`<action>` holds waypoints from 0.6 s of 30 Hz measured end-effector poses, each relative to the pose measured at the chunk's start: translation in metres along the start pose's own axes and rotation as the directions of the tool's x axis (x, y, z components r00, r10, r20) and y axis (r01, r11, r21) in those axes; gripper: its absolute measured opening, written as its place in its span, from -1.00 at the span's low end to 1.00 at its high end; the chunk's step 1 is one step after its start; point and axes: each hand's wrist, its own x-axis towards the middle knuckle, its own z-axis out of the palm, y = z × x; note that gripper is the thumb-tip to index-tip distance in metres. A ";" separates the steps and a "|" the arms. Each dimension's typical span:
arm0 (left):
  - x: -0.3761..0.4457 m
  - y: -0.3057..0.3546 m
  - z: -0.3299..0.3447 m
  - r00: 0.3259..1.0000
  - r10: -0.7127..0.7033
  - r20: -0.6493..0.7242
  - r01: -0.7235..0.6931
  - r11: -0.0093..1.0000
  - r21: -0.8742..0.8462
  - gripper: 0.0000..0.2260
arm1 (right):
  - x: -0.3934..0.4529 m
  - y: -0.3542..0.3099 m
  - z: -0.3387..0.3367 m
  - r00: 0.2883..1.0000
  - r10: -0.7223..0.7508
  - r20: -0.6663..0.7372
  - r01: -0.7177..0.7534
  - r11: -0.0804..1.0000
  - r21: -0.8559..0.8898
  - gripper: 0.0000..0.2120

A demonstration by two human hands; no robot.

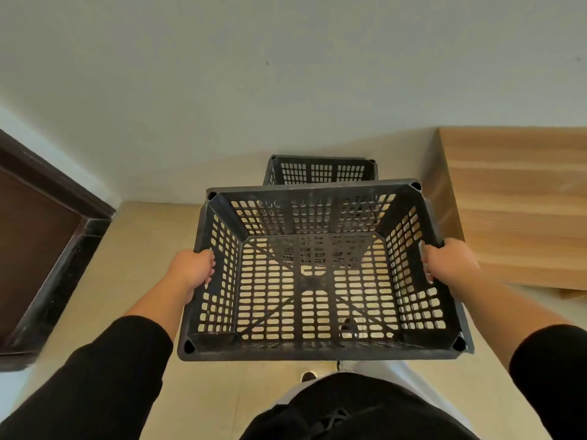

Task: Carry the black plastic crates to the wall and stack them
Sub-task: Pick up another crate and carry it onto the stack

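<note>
Gripping the side rims of a black plastic crate (317, 281), the left hand (192, 269) and right hand (451, 260) hold it level above the tiled floor (133, 268), fingers curled over the edges. A second crate (320, 170) sits on the floor just beyond it, against the pale wall (286, 74). A wooden panel (521, 201) flanks the right side; a dark door frame (60, 249) lies well to the left. Two crates, two hands, both sleeves black.

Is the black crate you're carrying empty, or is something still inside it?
Empty. The black perforated plastic crate held by the left hand and right hand shows only pale floor through its slotted bottom.
</note>
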 end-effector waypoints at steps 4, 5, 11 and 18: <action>0.054 0.052 0.014 1.000 0.009 0.017 -0.009 1.000 0.019 -0.81 | 0.053 -0.035 0.004 1.000 0.027 0.007 -0.027 0.999 0.018 -0.73; 0.062 0.060 0.017 1.000 0.012 0.023 -0.012 1.000 0.018 -0.81 | 0.063 -0.041 0.005 1.000 0.024 0.001 -0.024 0.999 0.023 -0.72; 0.123 0.126 0.038 0.999 0.001 0.035 -0.002 1.000 0.016 -0.79 | 0.139 -0.101 0.004 0.999 0.039 0.022 -0.040 0.998 0.051 -0.68; 0.202 0.188 0.049 0.997 -0.005 0.072 0.004 1.000 0.017 -0.77 | 0.190 -0.166 0.012 0.999 0.033 -0.022 -0.033 0.999 0.041 -0.64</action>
